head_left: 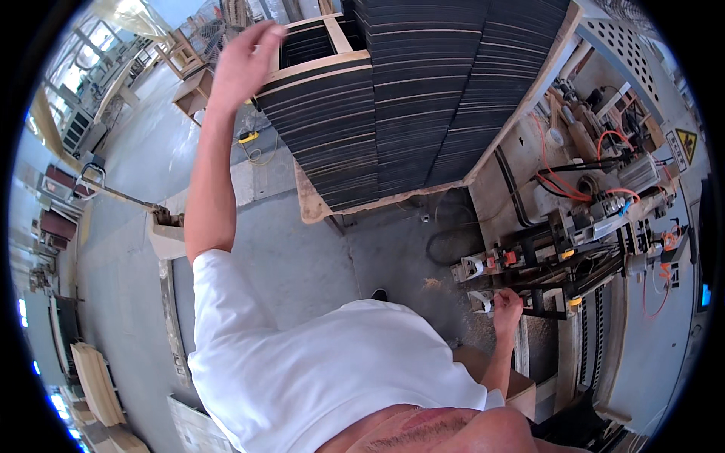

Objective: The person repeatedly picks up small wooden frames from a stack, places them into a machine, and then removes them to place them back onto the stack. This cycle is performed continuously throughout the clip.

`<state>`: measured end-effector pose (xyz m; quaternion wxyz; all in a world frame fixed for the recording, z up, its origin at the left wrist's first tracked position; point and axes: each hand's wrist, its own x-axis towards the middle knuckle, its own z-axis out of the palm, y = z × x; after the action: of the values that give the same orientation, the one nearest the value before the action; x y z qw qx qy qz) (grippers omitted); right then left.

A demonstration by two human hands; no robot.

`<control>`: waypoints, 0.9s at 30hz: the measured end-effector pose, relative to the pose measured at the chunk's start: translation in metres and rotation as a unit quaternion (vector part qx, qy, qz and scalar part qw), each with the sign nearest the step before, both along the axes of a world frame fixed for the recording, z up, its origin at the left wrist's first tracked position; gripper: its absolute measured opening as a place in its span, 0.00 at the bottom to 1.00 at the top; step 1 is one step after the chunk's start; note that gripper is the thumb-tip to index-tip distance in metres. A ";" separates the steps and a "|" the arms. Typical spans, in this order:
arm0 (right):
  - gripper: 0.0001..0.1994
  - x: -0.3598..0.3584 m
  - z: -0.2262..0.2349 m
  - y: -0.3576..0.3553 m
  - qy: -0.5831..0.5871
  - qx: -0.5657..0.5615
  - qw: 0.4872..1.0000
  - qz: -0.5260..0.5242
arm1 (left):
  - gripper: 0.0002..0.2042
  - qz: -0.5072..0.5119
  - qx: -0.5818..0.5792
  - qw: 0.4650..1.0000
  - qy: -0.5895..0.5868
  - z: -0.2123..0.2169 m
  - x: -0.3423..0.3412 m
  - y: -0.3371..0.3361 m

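My left hand (245,64) is raised at the far side, arm stretched out, beside the top of a tall stack of black-edged wooden frames (321,136). Its fingers look loosely bent and apart, slightly blurred, with nothing seen in them. The hand overlaps the left corner of the top pale wooden frame (321,66); whether it touches is unclear. Low on the right, my right hand (507,311) has its fingers drawn together at the near end of a machine. A black rectangular frame piece (545,302) lies there beside the fingers. What they pinch is too small to make out.
The stack stands on a wooden board (311,198). To the right is the machine with clamps (502,260), orange hoses (559,189) and a perforated metal panel (619,57). A pallet jack handle (128,198) is on the left. Sawdust (432,284) lies on the floor.
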<state>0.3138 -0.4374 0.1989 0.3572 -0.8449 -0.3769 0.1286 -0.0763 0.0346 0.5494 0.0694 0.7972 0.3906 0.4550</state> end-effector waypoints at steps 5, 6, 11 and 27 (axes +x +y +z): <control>0.06 0.003 -0.003 0.001 0.056 0.049 0.997 -0.008 | 0.21 0.002 0.102 0.971 0.217 -0.019 0.053 -0.046; 0.07 0.003 0.000 -0.001 0.056 0.046 0.997 -0.003 | 0.21 0.006 0.100 0.975 0.197 -0.022 0.054 -0.045; 0.09 0.016 -0.006 -0.041 0.042 0.031 0.999 -0.010 | 0.18 0.022 0.113 0.978 0.171 -0.030 0.056 -0.044; 0.13 0.054 0.302 -0.194 -0.487 0.098 0.857 -0.136 | 0.13 -0.303 -0.013 0.942 -0.144 -0.132 0.250 -0.277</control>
<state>0.3675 -0.6319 0.5009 0.2230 -0.8032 -0.3944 -0.3868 0.1740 -0.2423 0.4173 0.2694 0.8031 0.1222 0.5172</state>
